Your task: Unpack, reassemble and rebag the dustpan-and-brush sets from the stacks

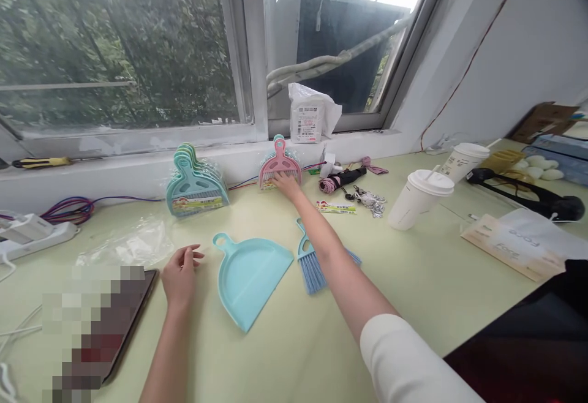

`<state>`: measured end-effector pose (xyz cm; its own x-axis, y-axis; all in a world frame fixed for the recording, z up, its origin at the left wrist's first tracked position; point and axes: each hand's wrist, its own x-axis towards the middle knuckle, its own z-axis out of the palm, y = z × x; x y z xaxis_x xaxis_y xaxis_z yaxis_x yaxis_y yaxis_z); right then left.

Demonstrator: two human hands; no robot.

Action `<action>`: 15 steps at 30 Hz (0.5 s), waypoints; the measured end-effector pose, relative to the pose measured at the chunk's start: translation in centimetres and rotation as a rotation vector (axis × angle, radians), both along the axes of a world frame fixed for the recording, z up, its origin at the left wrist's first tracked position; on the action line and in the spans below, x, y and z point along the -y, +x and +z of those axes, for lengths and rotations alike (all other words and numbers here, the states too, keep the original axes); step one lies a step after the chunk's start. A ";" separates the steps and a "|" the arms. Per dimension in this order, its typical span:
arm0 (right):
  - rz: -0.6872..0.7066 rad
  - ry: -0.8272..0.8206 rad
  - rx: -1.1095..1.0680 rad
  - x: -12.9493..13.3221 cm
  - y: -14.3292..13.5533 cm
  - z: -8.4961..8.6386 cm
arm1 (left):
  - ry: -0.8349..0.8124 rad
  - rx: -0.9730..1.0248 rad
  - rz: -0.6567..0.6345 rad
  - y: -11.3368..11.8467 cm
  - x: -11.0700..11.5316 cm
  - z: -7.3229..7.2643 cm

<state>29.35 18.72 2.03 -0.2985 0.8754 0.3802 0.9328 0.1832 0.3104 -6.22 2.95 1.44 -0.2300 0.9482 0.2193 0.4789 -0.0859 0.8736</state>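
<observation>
My right hand (285,184) reaches to the back of the table, its fingers stretched against the front of a pink dustpan and brush set (279,159). That set leans by the wall with lighter ones behind it; I see no grip around it. My left hand (180,274) rests empty on the table, fingers loosely bent and apart. Between my arms lies a light blue dustpan (252,274). Partly under my right forearm is a small blue-bristled brush (311,269). Several teal dustpan and brush sets (195,184) stand nested at the back left.
A phone (133,323) and clear plastic wrap (133,244) lie left, near a power strip (37,241). Rightward are a label card (336,207), keys (370,201), a folded umbrella (342,179), paper cups (418,201) and a paper bag (519,244). A dark screen (528,342) fills the lower right.
</observation>
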 end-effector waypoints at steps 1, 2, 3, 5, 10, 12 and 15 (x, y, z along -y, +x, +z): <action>-0.012 -0.005 -0.001 -0.3 -0.2 0.0 | -0.003 0.003 0.000 0.0 0.0 0.0; -0.024 -0.012 -0.005 -0.5 -0.4 0.0 | -0.009 0.006 0.000 0.0 0.0 0.0; -0.031 -0.016 -0.012 -0.5 -0.5 -0.1 | -0.014 0.010 0.000 0.1 0.0 0.0; -0.020 -0.017 -0.022 -0.3 -0.5 -0.1 | -0.021 0.015 0.001 0.1 0.0 0.0; 0.097 -0.003 -0.015 0.8 0.6 0.9 | -0.020 0.016 0.003 0.2 0.0 -0.1; 0.112 0.056 -0.061 1.0 1.0 1.6 | -0.026 0.013 0.001 0.3 0.0 -0.1; 0.104 0.171 -0.150 0.9 1.4 2.3 | -0.037 0.008 -0.001 0.3 0.0 0.0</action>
